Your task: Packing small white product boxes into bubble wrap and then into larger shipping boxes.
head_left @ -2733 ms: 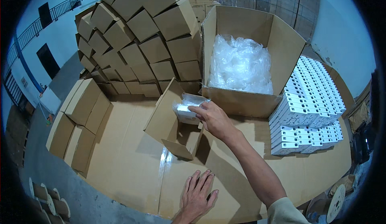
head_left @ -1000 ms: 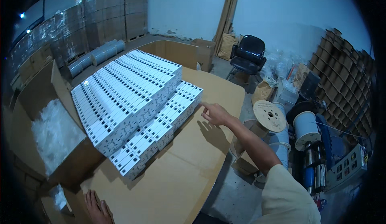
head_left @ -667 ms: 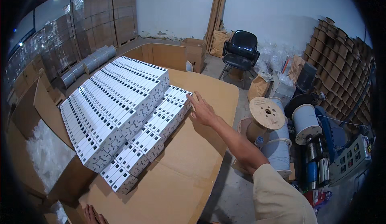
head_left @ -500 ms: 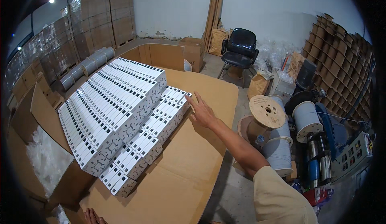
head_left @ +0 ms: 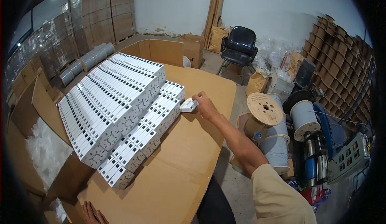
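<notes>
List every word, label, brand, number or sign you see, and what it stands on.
Wooden spool: dark print on its face; wording withheld.
Carton left of the chair: dark letters, wording withheld.
Stacked white boxes: dark marks; any lettering too small.
Box in the right hand: nothing legible.

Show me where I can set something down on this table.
The widest patch of table lies between the white stack, the left hand and the table's right edge. A smaller one lies beyond the right hand, between stack and far corner. Crowded: the left, where stack and carton stand close.
</notes>
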{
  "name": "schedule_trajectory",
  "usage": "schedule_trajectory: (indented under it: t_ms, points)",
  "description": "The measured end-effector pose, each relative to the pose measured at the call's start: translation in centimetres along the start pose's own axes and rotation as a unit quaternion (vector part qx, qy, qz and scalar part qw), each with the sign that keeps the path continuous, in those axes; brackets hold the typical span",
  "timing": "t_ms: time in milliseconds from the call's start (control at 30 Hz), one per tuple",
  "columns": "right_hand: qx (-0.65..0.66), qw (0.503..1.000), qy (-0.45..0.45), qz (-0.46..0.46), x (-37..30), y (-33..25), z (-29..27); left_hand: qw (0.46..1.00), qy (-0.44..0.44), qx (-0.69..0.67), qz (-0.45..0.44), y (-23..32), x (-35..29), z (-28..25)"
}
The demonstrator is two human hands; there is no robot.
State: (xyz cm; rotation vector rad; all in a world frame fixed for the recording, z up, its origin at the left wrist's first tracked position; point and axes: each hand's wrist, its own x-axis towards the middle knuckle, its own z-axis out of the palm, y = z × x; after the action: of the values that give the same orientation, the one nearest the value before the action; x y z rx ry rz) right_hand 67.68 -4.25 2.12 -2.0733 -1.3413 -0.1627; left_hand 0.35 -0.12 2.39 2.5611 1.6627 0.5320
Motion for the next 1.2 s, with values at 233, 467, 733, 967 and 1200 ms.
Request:
schedule_trajectory:
  t_ms: [233, 467, 733, 967, 1200]
  points:
    - [-0.047, 0.997, -0.043, -0.041, -3.3, -3.6, -4.6, 0.999, -0.011, -0.011, -0.028, 0.3, 0.2, 0.1]
    - [0.037, 0.992, -0.078, -0.093, -7.3, -12.1, -5.7, 0.991, 0.010, -0.099, -0.093, -0.5, 1.0, 1.6]
    - [0.110, 0.966, -0.218, -0.080, -11.0, -23.8, -3.8, 0.989, 0.034, -0.128, -0.070, -1.4, 0.8, 1.0]
    - [0.173, 0.925, -0.258, -0.218, -15.2, -33.5, 1.0, 0.934, -0.001, -0.343, -0.101, 0.5, 1.2, -2.6]
    - [0.205, 0.885, -0.320, -0.269, -17.2, -43.0, 7.2, 0.791, -0.050, -0.585, -0.170, -1.7, 0.3, -1.8]
